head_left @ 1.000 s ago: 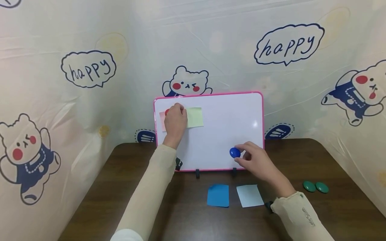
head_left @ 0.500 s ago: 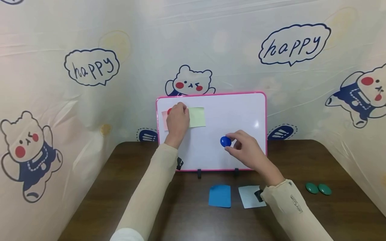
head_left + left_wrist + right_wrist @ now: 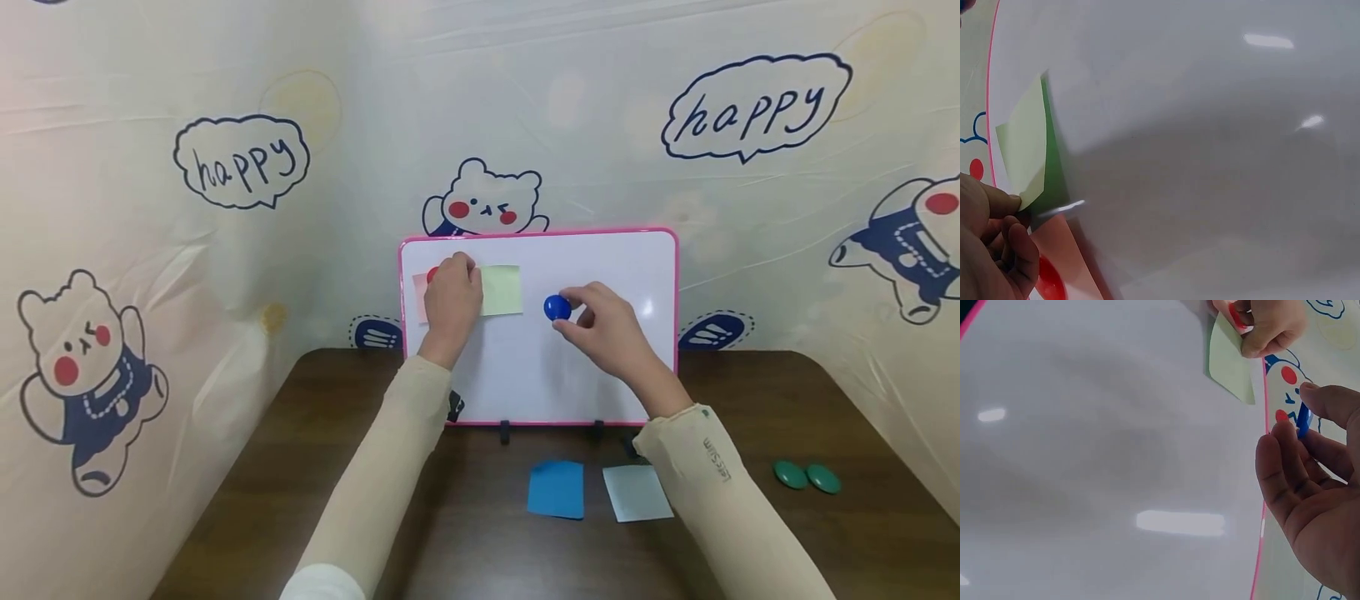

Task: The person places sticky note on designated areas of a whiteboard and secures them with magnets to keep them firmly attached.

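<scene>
My left hand (image 3: pixel 453 298) pinches the edge of a light green sticky note (image 3: pixel 501 290) at the upper left of a pink-framed whiteboard (image 3: pixel 517 375). In the left wrist view the green note (image 3: pixel 1027 144) bends away from the board. Beside that hand a pink note (image 3: pixel 1071 253) lies on the board under a red round magnet (image 3: pixel 1051 278), both partly hidden in the head view. Between thumb and fingers of my right hand (image 3: pixel 611 333) is a blue round magnet (image 3: pixel 557 307), in front of the board, right of the green note. The right wrist view shows this magnet (image 3: pixel 1303 420) edge-on.
On the brown table (image 3: pixel 247 500) before the board lie a blue note (image 3: pixel 556 490) and a pale blue note (image 3: pixel 637 493). Two green round magnets (image 3: pixel 807 477) sit at the right. Black feet (image 3: pixel 505 432) hold the board upright; a printed curtain (image 3: pixel 600 125) hangs behind it.
My right hand has carried the blue magnet up and left across the board's front, towards the green note. The left hand stays on the note. The head view has shifted slightly.
</scene>
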`<action>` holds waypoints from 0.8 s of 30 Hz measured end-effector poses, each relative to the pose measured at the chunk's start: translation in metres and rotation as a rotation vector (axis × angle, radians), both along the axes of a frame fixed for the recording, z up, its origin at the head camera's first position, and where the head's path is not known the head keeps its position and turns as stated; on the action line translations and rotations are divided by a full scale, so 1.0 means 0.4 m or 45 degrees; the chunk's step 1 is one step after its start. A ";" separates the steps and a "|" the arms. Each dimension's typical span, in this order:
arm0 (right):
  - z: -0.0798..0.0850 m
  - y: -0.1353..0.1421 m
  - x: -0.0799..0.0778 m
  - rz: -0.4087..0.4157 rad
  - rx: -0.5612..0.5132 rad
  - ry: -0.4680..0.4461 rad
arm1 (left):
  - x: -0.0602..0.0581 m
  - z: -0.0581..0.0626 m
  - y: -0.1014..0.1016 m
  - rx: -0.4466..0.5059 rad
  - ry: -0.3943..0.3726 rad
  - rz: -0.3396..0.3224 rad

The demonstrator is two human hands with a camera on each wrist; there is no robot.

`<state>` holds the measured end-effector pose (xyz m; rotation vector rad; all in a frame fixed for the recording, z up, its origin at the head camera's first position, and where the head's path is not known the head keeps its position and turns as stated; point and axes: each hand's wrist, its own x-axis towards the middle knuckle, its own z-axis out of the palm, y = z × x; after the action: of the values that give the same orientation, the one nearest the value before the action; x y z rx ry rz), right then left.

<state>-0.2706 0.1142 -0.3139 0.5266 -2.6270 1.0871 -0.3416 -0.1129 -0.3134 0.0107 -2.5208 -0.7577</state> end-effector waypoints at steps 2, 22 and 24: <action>0.007 -0.009 -0.013 -0.004 -0.011 0.019 | -0.002 -0.002 0.000 0.001 0.000 -0.004; 0.020 -0.146 -0.117 -0.073 0.014 0.040 | 0.002 -0.008 -0.004 -0.015 0.031 0.002; 0.025 -0.158 -0.126 -0.073 0.024 0.032 | 0.002 -0.008 -0.004 -0.020 0.035 0.007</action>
<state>-0.3210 0.0511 -0.3038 0.4631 -2.6167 1.0326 -0.3409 -0.1143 -0.3165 0.0023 -2.4994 -0.7310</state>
